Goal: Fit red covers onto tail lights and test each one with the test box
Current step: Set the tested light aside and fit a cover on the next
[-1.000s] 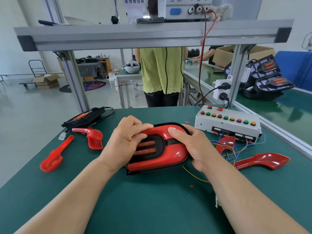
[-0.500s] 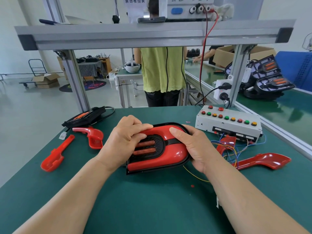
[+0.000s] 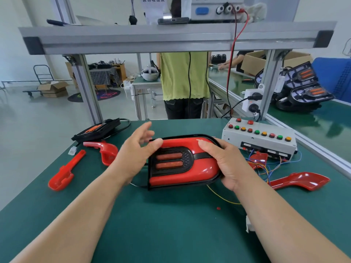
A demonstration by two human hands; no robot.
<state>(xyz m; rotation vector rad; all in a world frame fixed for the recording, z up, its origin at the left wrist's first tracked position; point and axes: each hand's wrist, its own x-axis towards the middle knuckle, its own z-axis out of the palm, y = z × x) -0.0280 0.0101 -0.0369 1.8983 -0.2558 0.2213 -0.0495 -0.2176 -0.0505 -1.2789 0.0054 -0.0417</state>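
Note:
A tail light [image 3: 182, 161] with a glossy red cover fitted over its black housing lies mid-table, two orange lamp strips at its left end. My right hand [image 3: 226, 164] grips its right end, thumb on top of the red cover. My left hand [image 3: 134, 152] hovers at its left end with fingers spread and relaxed, the thumb near the cover's upper edge. The grey test box [image 3: 258, 138] with coloured buttons sits at the right, loose wires trailing from it. Loose red covers lie at left [image 3: 63, 172], [image 3: 105, 150] and at right [image 3: 302, 180].
A bare black tail light [image 3: 96, 130] with its cable sits at the table's back left. An aluminium frame [image 3: 171, 37] spans overhead with a power supply on top. A person in a green shirt [image 3: 183, 76] stands behind the table. More tail lights [image 3: 302, 88] are stacked on the bench at right.
My left hand has lifted off the tail light's left end and opened its fingers. My right hand keeps its grip on the right end.

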